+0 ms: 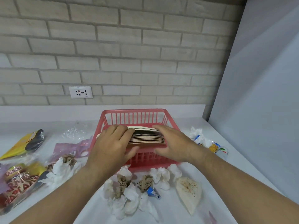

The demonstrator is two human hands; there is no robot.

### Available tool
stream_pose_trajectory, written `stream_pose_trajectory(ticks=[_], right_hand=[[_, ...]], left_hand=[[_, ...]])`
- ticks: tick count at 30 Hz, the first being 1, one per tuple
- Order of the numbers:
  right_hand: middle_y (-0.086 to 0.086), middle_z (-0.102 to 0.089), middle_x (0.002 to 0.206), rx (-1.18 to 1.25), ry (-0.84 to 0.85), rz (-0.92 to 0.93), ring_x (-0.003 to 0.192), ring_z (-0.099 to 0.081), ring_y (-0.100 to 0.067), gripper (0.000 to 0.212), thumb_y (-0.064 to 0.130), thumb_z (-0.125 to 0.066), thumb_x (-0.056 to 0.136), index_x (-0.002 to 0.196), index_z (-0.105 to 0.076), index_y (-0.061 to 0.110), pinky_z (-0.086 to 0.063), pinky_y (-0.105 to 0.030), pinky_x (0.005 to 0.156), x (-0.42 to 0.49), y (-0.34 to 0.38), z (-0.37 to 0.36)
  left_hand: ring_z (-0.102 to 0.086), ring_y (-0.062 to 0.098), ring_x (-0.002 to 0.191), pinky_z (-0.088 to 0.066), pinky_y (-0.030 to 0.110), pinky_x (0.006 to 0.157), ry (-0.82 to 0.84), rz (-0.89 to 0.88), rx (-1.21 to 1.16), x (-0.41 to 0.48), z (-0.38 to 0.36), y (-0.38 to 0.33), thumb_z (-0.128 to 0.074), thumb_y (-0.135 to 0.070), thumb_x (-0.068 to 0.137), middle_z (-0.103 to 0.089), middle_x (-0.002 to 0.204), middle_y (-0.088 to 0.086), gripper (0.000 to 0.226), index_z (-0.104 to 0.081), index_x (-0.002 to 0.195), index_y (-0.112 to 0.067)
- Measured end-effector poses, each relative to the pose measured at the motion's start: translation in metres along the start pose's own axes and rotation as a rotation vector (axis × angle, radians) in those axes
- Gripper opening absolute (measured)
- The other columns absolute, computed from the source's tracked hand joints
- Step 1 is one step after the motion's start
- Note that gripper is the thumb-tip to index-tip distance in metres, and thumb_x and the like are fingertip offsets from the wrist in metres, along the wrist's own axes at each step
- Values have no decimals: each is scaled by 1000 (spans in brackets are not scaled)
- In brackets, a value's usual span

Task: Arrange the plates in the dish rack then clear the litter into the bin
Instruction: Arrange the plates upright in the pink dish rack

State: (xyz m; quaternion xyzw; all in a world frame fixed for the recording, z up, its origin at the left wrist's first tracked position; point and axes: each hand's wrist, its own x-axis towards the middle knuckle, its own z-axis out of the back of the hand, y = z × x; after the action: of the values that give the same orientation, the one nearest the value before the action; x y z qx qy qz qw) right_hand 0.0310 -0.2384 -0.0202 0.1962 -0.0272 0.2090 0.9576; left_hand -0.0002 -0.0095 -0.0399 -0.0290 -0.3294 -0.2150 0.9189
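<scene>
A red plastic dish rack (134, 115) stands on the white counter against the brick wall. Several plates (146, 137) stand on edge together inside it, their rims showing between my hands. My left hand (113, 143) grips the left end of the plates, fingers over the top and thumb at the front. At the right end, my right hand (172, 143) holds them the same way. Crumpled white and brown tissues (129, 189) lie in front of the rack. No bin is in view.
Snack wrappers (19, 180) and a yellow packet (24, 143) lie at the left, with a purple bag (69, 147) and clear plastic (74, 130). More tissue and a wrapper (208, 143) sit right of the rack. A folded stained paper (189, 191) lies front right. A grey panel (258, 94) stands at the right.
</scene>
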Motion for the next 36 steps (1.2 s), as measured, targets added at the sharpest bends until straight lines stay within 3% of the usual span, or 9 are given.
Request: stream_pose_trajectory(ticks=[5, 8, 11, 14, 17, 20, 26, 31, 36], right_hand=[[18, -59, 115, 145, 48, -1, 99, -60, -7, 59, 28, -59, 75, 130, -42, 45, -54, -34, 85, 10, 5, 7], [18, -60, 119, 293, 48, -55, 107, -57, -8, 46, 21, -50, 89, 130, -51, 42, -47, -28, 90, 13, 8, 17], [22, -53, 116, 343, -28, -133, 109, -50, -2, 33, 37, -41, 102, 131, -57, 33, -35, -22, 94, 21, 2, 22], [12, -66, 96, 256, -49, -119, 91, -60, -7, 31, 43, -43, 100, 111, -66, 27, -44, -24, 81, 29, -3, 22], [17, -66, 107, 151, -47, -88, 99, -59, -3, 27, 43, -51, 97, 119, -64, 36, -46, -23, 88, 36, -6, 23], [17, -68, 97, 68, -30, -42, 88, -62, -2, 25, 42, -50, 98, 118, -63, 42, -51, -24, 80, 42, -3, 25], [10, -53, 64, -174, -165, -29, 65, -54, -16, 20, 34, -43, 101, 96, -61, 27, -43, -31, 63, 56, 0, 40], [4, -54, 66, -323, -234, -105, 68, -53, -26, 23, 36, -39, 99, 78, -46, 27, -44, -33, 62, 56, -8, 54], [0, -56, 67, -366, -234, -155, 65, -54, -27, 20, 33, -36, 101, 82, -40, 27, -39, -31, 56, 46, -10, 51]], left_hand=[[-53, 23, 96, -48, 38, 81, 39, 45, -13, 20, 7, 7, -67, -58, 68, -57, 105, 1, 62, -58, 112, -14], [-51, 21, 97, -46, 38, 83, 67, 9, 11, 29, 11, 11, -54, -69, 68, -56, 108, -2, 67, -55, 112, -18], [-50, 17, 110, -42, 37, 98, 149, -30, -35, 38, 11, 14, -46, -71, 73, -54, 122, -6, 70, -48, 124, -23], [-49, 14, 116, -41, 33, 100, 227, -107, -77, 41, 7, 13, -43, -65, 82, -53, 130, -8, 61, -45, 130, -27], [-55, 17, 110, -48, 33, 91, 271, -183, -43, 43, 6, 6, -48, -50, 87, -54, 129, -4, 49, -43, 129, -25], [-59, 21, 103, -51, 35, 82, 285, -194, 3, 48, 6, 4, -51, -38, 89, -56, 125, -2, 42, -41, 127, -24], [-51, 22, 73, -40, 35, 57, 366, -241, 165, 56, 7, 7, -45, -8, 89, -55, 101, 2, 29, -39, 115, -16], [-62, 27, 89, -43, 35, 65, 398, -220, 208, 72, 18, 26, -42, -34, 97, -56, 113, 2, 28, -38, 118, -16], [-60, 31, 79, -49, 41, 68, 403, -162, 197, 88, 15, 38, -44, -19, 92, -58, 110, 0, 21, -39, 113, -21]])
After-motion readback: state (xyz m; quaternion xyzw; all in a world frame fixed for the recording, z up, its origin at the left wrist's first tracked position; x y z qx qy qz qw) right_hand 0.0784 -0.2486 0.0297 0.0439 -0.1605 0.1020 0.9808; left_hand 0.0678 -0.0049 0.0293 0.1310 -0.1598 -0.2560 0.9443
